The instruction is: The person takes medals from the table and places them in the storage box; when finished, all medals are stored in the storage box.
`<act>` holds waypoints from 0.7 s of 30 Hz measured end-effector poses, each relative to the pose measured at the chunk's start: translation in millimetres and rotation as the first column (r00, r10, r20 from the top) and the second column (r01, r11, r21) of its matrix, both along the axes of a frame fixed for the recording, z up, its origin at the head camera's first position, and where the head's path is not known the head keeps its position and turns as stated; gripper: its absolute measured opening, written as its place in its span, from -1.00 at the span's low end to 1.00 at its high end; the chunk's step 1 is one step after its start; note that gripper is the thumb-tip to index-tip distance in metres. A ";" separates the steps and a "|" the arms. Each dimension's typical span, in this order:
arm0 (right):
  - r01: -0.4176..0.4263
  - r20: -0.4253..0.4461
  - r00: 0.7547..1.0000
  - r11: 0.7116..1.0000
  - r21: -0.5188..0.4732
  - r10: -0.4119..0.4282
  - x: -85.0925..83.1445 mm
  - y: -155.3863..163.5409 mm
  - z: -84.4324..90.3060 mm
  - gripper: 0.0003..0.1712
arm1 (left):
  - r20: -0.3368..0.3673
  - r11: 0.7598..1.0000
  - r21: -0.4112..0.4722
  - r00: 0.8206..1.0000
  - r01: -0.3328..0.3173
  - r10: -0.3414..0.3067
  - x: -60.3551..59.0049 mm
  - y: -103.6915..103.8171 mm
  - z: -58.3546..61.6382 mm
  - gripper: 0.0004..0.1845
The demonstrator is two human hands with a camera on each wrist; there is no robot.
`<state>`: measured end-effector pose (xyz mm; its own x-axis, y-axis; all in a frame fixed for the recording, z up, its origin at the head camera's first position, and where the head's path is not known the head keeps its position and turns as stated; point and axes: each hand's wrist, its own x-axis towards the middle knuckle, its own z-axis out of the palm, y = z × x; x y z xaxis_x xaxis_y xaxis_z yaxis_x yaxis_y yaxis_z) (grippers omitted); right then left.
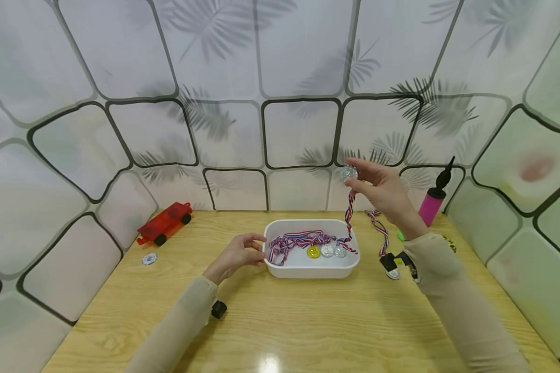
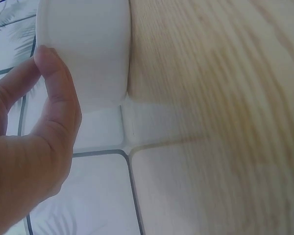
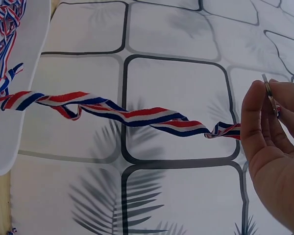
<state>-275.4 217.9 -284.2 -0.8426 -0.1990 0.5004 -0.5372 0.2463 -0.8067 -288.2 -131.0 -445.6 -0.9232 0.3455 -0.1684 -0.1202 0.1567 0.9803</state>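
In the head view my right hand (image 1: 378, 189) is raised above the white plastic tub (image 1: 308, 272), pinching a silver medal (image 1: 348, 174) between thumb and fingers. Its twisted red, white and blue ribbon (image 3: 152, 116) runs down into the tub in the right wrist view. The medal shows there edge-on (image 3: 269, 95). My left hand (image 1: 238, 254) pinches the tub's left rim, fingertips at the edge in the left wrist view. Inside the tub lie tangled ribbons (image 1: 298, 239), a gold medal (image 1: 313, 252) and two silver medals (image 1: 327, 250).
Right of the tub lies another silver medal (image 1: 393, 273) with its ribbon (image 1: 380, 228), partly behind my wrist. A magenta and black pump (image 1: 431, 204) stands at the back right. On the left are a red toy cart (image 1: 165, 224) and a poker chip (image 1: 149, 258). Patterned curtains enclose the table.
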 end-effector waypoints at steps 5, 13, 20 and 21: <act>-0.026 0.057 0.998 1.000 0.003 0.026 -11.5 -3.2 -9.9 -0.47 | 0.000 1.000 -0.002 1.000 -0.005 0.005 -0.8 0.7 -0.1 -0.45; -0.044 0.158 0.987 0.999 0.027 0.040 -32.5 -1.5 -39.3 -0.46 | 0.001 1.000 -0.007 1.000 -0.009 0.009 -1.8 0.6 -1.7 -0.46; -0.078 0.200 0.978 0.995 0.058 0.065 -37.6 -7.2 -59.2 -0.48 | -0.003 1.000 -0.010 1.000 -0.003 0.003 -1.5 0.1 -2.3 -0.46; -0.085 0.206 0.976 0.995 0.061 0.070 -37.7 -9.3 -60.6 -0.48 | -0.002 1.000 -0.011 1.000 -0.004 0.004 -1.4 0.0 -2.3 -0.46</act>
